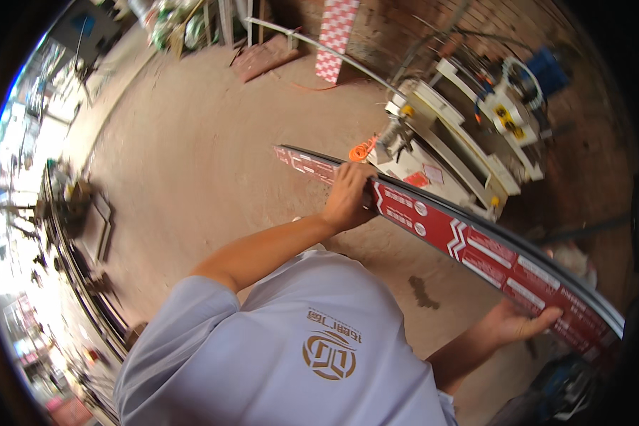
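Note:
A long, narrow frame profile (433, 231), dark along its edge and covered in red printed film, slants across the view from the middle to the lower right. My left hand (351, 193) is closed around it, left of its middle, with the fingers over the upper edge. Farther along, near the right end, my right hand (524, 324) grips it from below, thumb laid against the red face. The profile is held up in the air in front of my body. Some fingers of both hands are hidden behind it.
A pale machine (454, 135) with yellow knobs and a coiled orange hose (363, 149) stands beyond the profile. A red-and-white checked panel (336, 39) leans at the back. Long dark bars (78, 273) lie on the left. Blue equipment (564, 387) sits at the lower right.

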A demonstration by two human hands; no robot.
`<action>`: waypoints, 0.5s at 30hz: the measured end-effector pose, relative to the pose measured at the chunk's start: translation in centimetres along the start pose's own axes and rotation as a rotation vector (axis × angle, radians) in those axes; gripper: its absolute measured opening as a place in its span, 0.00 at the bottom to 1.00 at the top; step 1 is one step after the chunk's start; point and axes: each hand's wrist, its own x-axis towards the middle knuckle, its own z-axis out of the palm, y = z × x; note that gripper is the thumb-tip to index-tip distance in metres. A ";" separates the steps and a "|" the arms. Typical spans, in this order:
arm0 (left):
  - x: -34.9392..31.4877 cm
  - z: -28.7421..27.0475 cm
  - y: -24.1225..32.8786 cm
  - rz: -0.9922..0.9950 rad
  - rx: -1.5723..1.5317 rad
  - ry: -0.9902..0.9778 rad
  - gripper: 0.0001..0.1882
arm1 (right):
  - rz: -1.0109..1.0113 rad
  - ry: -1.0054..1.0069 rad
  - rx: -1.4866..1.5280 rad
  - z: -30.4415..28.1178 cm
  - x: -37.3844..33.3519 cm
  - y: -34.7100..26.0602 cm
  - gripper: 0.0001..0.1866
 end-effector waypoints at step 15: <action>-3.6 -1.3 -3.4 -0.275 -0.247 0.002 0.31 | 0.086 -0.217 -0.127 6.6 -2.5 -1.2 0.37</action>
